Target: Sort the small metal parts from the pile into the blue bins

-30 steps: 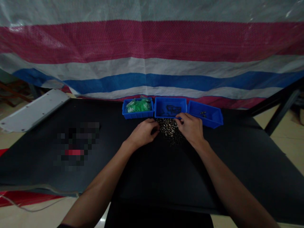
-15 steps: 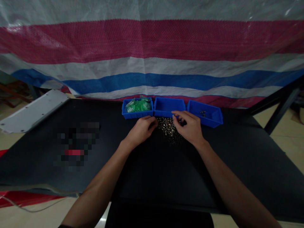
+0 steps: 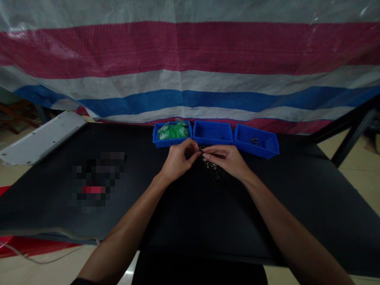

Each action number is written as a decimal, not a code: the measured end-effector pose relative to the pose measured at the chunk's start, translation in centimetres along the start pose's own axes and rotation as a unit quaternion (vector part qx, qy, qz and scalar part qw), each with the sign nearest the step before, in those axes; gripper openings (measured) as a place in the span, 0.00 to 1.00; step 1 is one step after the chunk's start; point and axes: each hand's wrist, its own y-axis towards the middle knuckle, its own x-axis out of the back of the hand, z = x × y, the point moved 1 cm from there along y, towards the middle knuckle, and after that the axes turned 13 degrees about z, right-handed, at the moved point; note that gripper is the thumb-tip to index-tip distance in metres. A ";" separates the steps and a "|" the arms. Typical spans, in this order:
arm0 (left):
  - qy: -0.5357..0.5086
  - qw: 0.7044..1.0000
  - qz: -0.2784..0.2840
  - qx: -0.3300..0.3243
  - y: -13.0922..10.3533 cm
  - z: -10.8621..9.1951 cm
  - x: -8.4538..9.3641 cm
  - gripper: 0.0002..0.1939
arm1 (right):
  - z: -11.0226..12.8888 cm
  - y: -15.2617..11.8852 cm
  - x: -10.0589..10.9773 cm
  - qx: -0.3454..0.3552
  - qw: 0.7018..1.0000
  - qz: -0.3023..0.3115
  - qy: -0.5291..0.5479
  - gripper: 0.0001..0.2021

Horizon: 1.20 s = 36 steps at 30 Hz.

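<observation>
Above a pile of small metal pieces that look like screws [image 3: 211, 166], my two hands come together fingertip to fingertip. My left hand [image 3: 179, 159] is closed in a pinch of thumb and forefinger on the pile's left side. From the right, my right hand [image 3: 228, 159] also pinches, its fingers hiding much of the pile. A tiny dark piece shows between the fingertips, too small to make out. Just behind the hands stands the middle blue bin [image 3: 212, 141], with a small dark speck on its floor.
The left blue bin [image 3: 157, 138] holds green-and-clear plastic bags [image 3: 175, 130]. A few metal pieces [image 3: 254, 140] lie in the right blue bin [image 3: 268, 146]. A white panel [image 3: 44, 138] rests at the black table's [image 3: 208, 221] left edge. A striped tarp [image 3: 178, 51] hangs behind.
My right hand has moved left and down from the front of the middle bin to meet my left hand. A dark speck now shows in that bin. More of the pile is covered.
</observation>
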 end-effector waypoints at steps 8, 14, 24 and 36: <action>0.123 0.989 0.078 -0.008 -0.3 -0.2 0.9 0.07 | 0.1 0.1 0.6 0.022 0.996 -0.090 0.014 0.11; 0.221 0.963 0.156 0.015 -0.6 1.1 0.9 0.03 | 0.2 0.1 1.6 0.055 0.972 -0.229 -0.030 0.20; 0.049 0.998 0.046 0.001 -0.1 0.3 0.9 0.08 | 0.4 -0.1 1.6 -0.006 0.995 -0.090 -0.029 0.11; -0.121 0.992 -0.002 0.024 0.1 0.3 0.1 0.15 | 0.6 -0.3 0.3 -0.004 0.998 0.020 0.061 0.12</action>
